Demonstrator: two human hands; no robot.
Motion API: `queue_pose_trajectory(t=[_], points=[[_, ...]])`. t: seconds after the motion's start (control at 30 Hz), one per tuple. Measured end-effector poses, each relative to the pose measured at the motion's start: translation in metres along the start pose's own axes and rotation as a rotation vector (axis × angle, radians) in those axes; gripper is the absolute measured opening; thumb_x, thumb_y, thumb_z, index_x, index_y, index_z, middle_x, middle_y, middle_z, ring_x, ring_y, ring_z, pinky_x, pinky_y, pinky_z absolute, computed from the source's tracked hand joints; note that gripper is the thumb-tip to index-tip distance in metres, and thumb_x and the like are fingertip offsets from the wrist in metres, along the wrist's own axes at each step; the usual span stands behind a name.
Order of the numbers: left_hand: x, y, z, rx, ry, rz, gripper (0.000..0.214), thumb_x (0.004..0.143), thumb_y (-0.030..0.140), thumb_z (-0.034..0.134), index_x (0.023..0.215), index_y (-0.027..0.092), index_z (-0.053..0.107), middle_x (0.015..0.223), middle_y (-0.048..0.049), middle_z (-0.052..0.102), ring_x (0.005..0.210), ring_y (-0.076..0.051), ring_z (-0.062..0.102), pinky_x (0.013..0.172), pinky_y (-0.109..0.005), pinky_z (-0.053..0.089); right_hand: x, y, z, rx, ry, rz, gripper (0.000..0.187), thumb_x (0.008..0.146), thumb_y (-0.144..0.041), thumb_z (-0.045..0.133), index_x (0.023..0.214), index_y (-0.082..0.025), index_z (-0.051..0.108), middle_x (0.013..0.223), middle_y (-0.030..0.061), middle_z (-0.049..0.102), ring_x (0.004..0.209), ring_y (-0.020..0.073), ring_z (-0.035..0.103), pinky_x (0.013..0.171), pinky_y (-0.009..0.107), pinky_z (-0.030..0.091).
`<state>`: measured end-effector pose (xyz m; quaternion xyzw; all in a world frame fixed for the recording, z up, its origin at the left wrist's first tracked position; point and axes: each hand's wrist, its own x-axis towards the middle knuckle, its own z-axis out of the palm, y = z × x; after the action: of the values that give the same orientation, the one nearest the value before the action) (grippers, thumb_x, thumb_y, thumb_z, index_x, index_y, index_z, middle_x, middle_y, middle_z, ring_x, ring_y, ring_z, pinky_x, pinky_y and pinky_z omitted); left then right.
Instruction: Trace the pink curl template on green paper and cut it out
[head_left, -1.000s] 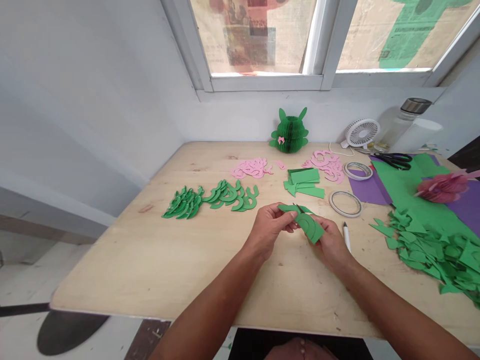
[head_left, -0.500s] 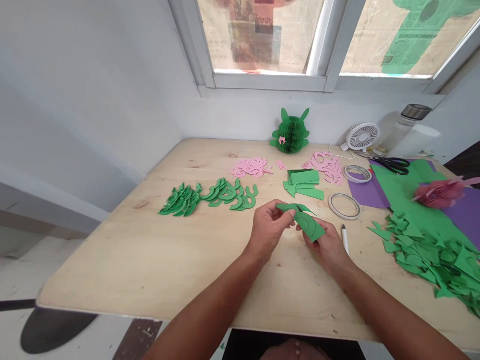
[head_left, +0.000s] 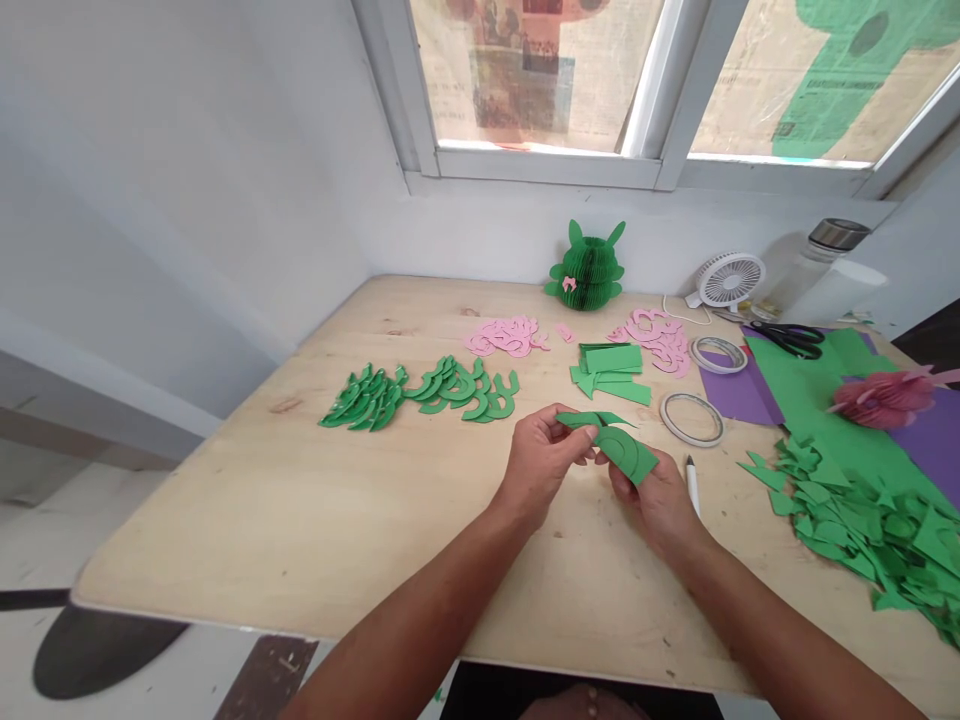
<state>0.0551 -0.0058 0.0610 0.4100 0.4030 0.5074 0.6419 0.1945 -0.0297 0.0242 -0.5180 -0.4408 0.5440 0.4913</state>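
Note:
Both hands hold a piece of green paper above the front middle of the table, with curved lines showing on its face. My left hand pinches its left end, where a narrow pointed flap stands apart from the rest. My right hand grips the lower right end from below; some of its fingers are hidden behind the paper. Beyond the hands lies a stack of green paper strips. Curved green cutouts are spread to the left, beside a denser pile of them.
Pink cutouts and a green paper figure are towards the back. On the right are tape rolls, a pen, black scissors, green scraps, a small fan and a bottle.
The view has shifted slightly, so everything sits a little further right. Both hands keep the same hold on the green paper, with hardly any movement.

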Motion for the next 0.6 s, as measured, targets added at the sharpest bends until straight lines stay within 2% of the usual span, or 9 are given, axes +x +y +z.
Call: queue_pose_trajectory(t=[0.2,0.6], points=[[-0.001,0.000,0.002,-0.035,0.004,-0.015,0.016,0.064,0.026,0.070,0.067,0.016,0.058,0.055,-0.0006,0.063,0.051,-0.012,0.056,0.054,-0.025,0.041,0.000,-0.001,0.001,0.005,-0.008,-0.008,0.035,0.075,-0.050,0.061,0.064,-0.017,0.062,0.044,-0.0053,0.035,0.043,0.0080,0.023,0.042,0.026,0.017],[-0.007,-0.006,0.011,-0.128,0.123,-0.002,0.013,0.063,0.022,0.068,0.062,0.016,0.057,0.051,0.0033,0.056,0.051,-0.009,0.050,0.061,-0.025,0.040,-0.002,-0.002,0.005,0.054,-0.013,0.004,0.024,0.076,-0.042,0.059,0.067,-0.019,0.061,0.043,-0.0063,0.034,0.043,0.0086,0.023,0.044,0.026,0.016]])
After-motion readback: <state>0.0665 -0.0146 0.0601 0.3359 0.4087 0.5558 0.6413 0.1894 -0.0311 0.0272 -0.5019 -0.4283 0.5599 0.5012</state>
